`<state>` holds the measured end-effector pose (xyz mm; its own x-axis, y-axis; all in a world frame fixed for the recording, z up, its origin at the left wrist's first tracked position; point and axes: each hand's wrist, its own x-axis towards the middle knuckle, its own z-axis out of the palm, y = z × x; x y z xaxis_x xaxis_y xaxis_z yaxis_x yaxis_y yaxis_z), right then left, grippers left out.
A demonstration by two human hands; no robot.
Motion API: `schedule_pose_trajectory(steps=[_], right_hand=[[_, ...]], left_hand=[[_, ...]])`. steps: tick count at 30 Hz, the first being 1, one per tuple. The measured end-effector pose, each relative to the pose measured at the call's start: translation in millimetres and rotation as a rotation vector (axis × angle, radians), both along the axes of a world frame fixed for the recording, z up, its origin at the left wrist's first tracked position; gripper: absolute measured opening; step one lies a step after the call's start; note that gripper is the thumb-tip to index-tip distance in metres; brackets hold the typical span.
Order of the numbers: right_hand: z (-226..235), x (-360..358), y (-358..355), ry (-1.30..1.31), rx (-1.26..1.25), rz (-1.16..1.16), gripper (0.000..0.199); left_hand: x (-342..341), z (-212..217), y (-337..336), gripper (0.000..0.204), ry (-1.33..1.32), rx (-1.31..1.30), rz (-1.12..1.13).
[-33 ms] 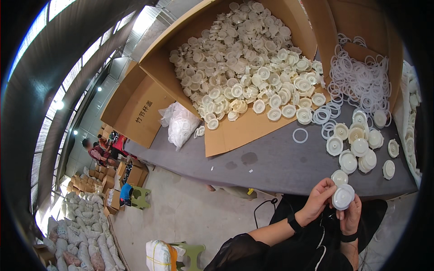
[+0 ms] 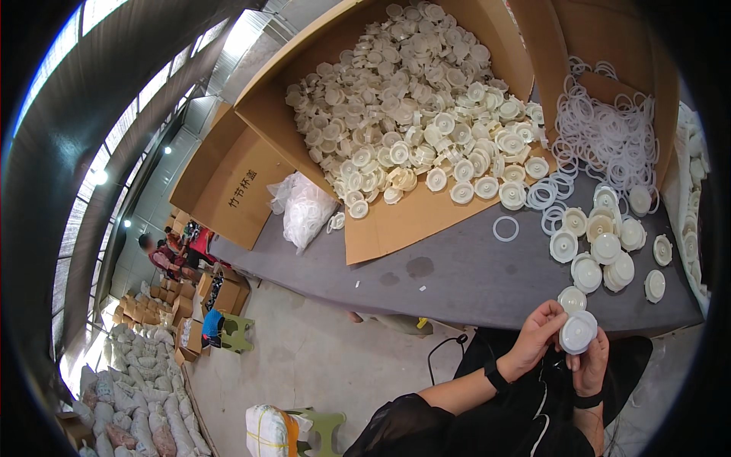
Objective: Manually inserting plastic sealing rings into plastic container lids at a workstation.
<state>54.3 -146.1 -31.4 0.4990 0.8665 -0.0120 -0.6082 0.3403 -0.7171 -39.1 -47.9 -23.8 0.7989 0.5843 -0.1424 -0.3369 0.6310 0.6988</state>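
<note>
A round white plastic lid [image 2: 579, 332] is held up between my hands, just off the near edge of the table. My left hand [image 2: 537, 340] pinches its left side with thumb and fingers. On its lower right side, my right hand [image 2: 591, 367] grips the rim, with some fingers hidden behind the lid. Right beyond the held lid, another white lid [image 2: 572, 299] lies on the table. Past it is a small heap of similar lids [image 2: 606, 248], with two single lids [image 2: 655, 286] to its right. A loose white ring [image 2: 505, 228] lies farther left.
A tipped cardboard box [image 2: 266, 91] spills many whitish lids [image 2: 411, 99] onto its flap. At the right, another box holds a pile of translucent rings [image 2: 605, 126]. A clear plastic bag [image 2: 306, 209] sits left on the grey table [image 2: 472, 278]. Green stools [image 2: 237, 332] stand on the floor.
</note>
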Motion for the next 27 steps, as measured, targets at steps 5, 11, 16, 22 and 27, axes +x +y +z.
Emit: schedule_pose_trajectory(steps=[5,11,16,22,27], right_hand=[[0.7,0.3,0.4,0.018,-0.011,0.000,0.042],[2.4,1.4,1.6,0.031,0.012,0.014,0.041],[7.9,1.0,4.3,0.043,-0.021,-0.027,0.040],[9.6,-2.4,7.6,0.088,-0.055,-0.098,0.043],[0.4,1.4,4.2,0.112,-0.008,-0.062,0.043]], left_hand=[[0.4,0.1,0.8,0.013,-0.022,0.004,-0.001],[-0.1,-2.7,1.7,0.014,-0.077,0.004,-0.023],[1.0,-5.9,3.2,0.019,-0.155,0.039,-0.051],[2.9,2.0,1.9,0.028,-0.213,0.036,-0.094],[2.7,6.4,2.4,0.031,-0.216,0.030,-0.126]])
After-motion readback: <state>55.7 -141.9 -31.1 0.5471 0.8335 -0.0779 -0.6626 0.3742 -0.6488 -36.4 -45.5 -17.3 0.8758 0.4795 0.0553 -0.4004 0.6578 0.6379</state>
